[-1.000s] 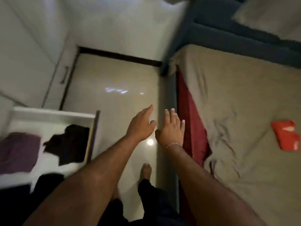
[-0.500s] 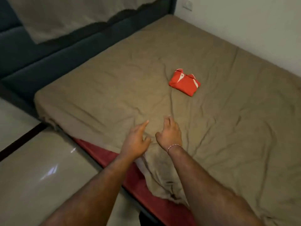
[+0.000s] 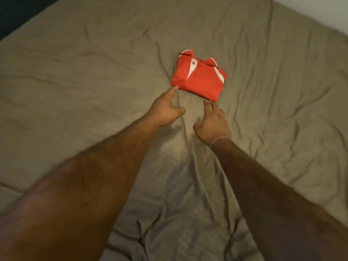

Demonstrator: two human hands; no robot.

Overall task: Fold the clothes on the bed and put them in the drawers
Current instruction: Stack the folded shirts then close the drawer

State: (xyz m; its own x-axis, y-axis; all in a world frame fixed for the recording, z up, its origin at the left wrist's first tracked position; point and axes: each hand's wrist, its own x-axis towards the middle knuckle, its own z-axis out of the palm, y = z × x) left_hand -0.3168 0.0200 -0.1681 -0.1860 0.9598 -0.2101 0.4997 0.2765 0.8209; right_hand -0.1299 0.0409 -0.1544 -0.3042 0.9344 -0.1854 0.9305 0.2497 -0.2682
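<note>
A folded red shirt with white trim lies on the bed's wrinkled tan sheet, collar facing away from me. Both my arms stretch out over the bed toward it. My left hand is open, its fingertips just at the shirt's near left corner. My right hand is open too, fingers pointing at the shirt's near edge, a short gap below it. A thin bracelet circles my right wrist. Neither hand holds anything.
The tan sheet fills almost the whole view, with deep creases near me. A dark headboard edge shows at the top left, and a pale wall at the top right. No drawers are in view.
The view swung from the floor and open drawer to the bed and closed in on the red shirt. Both hands reached forward, from the bed's edge to just short of the shirt.
</note>
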